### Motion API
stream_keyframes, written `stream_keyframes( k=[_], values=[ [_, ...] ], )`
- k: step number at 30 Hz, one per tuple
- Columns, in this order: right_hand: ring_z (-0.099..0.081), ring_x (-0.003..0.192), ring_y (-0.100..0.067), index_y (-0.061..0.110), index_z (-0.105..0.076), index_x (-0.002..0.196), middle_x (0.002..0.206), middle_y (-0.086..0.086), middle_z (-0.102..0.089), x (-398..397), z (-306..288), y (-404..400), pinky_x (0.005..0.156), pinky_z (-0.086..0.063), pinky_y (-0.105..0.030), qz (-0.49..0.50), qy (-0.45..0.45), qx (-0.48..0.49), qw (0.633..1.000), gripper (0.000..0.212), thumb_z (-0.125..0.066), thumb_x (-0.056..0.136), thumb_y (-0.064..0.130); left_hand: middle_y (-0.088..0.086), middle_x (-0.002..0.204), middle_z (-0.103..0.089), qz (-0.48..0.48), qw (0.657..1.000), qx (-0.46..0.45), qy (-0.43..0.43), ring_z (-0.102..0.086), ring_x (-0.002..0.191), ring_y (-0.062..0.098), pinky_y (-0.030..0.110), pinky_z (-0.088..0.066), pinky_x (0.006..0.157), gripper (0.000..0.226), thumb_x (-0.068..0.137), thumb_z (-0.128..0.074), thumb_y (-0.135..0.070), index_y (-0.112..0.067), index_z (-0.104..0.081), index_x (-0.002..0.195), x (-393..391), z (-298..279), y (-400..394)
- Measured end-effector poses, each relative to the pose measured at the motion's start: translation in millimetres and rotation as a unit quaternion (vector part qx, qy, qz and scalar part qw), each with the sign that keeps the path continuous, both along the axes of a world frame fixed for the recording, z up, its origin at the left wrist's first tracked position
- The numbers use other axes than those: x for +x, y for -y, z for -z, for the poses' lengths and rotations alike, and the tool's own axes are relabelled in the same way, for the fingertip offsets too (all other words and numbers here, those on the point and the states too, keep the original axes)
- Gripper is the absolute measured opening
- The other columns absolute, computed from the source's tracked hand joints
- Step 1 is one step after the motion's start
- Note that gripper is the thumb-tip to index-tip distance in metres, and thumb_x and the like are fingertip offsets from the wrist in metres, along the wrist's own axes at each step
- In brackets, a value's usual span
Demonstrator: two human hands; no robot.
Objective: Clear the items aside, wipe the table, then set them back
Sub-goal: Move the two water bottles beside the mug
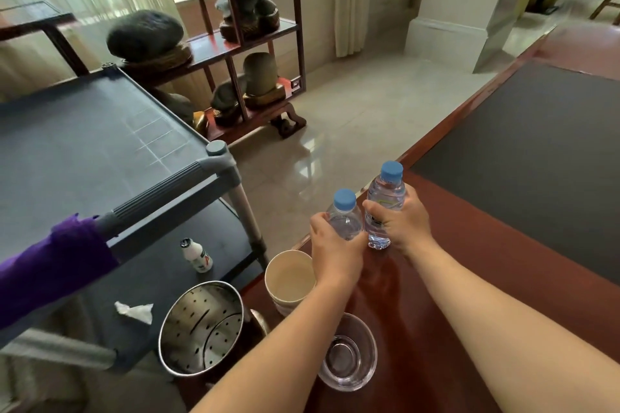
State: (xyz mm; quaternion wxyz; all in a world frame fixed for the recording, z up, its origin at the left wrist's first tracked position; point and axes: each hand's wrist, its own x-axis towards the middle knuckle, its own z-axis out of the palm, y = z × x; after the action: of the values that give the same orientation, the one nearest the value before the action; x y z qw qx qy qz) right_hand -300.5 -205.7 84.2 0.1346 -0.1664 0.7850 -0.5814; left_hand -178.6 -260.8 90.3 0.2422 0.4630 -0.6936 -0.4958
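Two small clear water bottles with blue caps stand side by side near the left edge of the red-brown wooden table [469,261]. My left hand [335,250] is wrapped around the nearer, left bottle [345,211]. The right bottle [385,198] is gripped by my right hand [402,221], its base at or just above the tabletop. Closer to me on the table stand a stack of paper cups [290,278], a clear glass bowl [349,352] and a perforated steel bucket [201,329].
A grey plastic cart [100,151] stands left of the table, a purple cloth [50,265] draped over its rail. Its lower shelf holds a small white drink bottle [198,255] and a crumpled tissue [134,311]. A dark mat [536,161] covers the table's far part. A wooden display shelf [241,43] stands behind.
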Motion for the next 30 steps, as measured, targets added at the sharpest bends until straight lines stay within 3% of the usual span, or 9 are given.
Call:
stream_keyframes(
  k=[7,14,17,19,22,30],
  values=[
    [-0.067,0.09,-0.018,0.02,-0.056,0.115,0.093,0.008,-0.068,-3,4,4,0.078,-0.048,-0.03,0.009,0.004,0.004,1.0,0.057,-0.086,0.068,0.029,0.005,0.124,-0.052,-0.005,1.0,-0.005,0.006,-0.056,0.11,0.023,0.027,-0.04,0.084,0.068,0.073,-0.08,-0.031,-0.013,-0.04,0.124,-1,0,-1],
    [-0.067,0.096,-0.024,0.016,-0.056,0.118,0.104,-0.004,-0.071,-3,-2,0,0.092,-0.052,-0.047,-0.014,0.042,0.021,0.999,0.061,-0.086,0.066,0.029,0.009,0.128,-0.058,-0.011,0.999,-0.03,0.018,-0.059,0.113,0.028,0.035,-0.047,0.091,0.07,0.078,-0.078,-0.029,-0.014,-0.039,0.133,1,0,-9],
    [-0.067,0.099,-0.023,0.017,-0.057,0.117,0.105,-0.003,-0.071,-2,-6,-6,0.093,-0.052,-0.044,-0.031,0.054,0.042,0.997,0.062,-0.086,0.064,0.027,0.009,0.128,-0.058,-0.012,1.0,-0.015,0.01,-0.059,0.11,0.025,0.031,-0.045,0.087,0.076,0.076,-0.079,-0.029,-0.013,-0.036,0.137,1,-3,-10],
    [-0.064,0.109,-0.023,0.015,-0.051,0.129,0.119,-0.003,-0.067,0,-8,-15,0.098,-0.049,-0.045,-0.034,0.067,0.044,0.996,0.075,-0.087,0.065,0.027,0.008,0.129,-0.057,-0.006,1.0,-0.001,0.0,-0.057,0.104,0.02,0.025,-0.04,0.084,0.083,0.074,-0.081,-0.026,-0.013,-0.033,0.141,1,-8,-10],
    [-0.045,0.133,-0.025,0.016,-0.028,0.151,0.149,-0.006,-0.045,5,-14,-32,0.11,-0.038,-0.045,-0.026,0.069,0.077,0.994,0.101,-0.085,0.07,0.035,0.008,0.137,-0.051,0.006,1.0,0.0,-0.002,-0.055,0.117,0.023,0.024,-0.037,0.089,0.09,0.073,-0.082,-0.022,-0.013,-0.029,0.146,4,-15,-10],
    [-0.045,0.133,-0.026,0.018,-0.045,0.143,0.147,-0.006,-0.048,30,-52,-86,0.108,-0.038,-0.041,-0.004,-0.018,0.188,0.982,0.077,-0.069,0.079,0.054,0.014,0.148,-0.039,0.026,0.996,-0.07,0.056,-0.043,0.132,0.034,0.042,-0.039,0.102,0.079,0.088,-0.067,-0.035,-0.011,-0.025,0.149,34,-61,-25]
  ],
)
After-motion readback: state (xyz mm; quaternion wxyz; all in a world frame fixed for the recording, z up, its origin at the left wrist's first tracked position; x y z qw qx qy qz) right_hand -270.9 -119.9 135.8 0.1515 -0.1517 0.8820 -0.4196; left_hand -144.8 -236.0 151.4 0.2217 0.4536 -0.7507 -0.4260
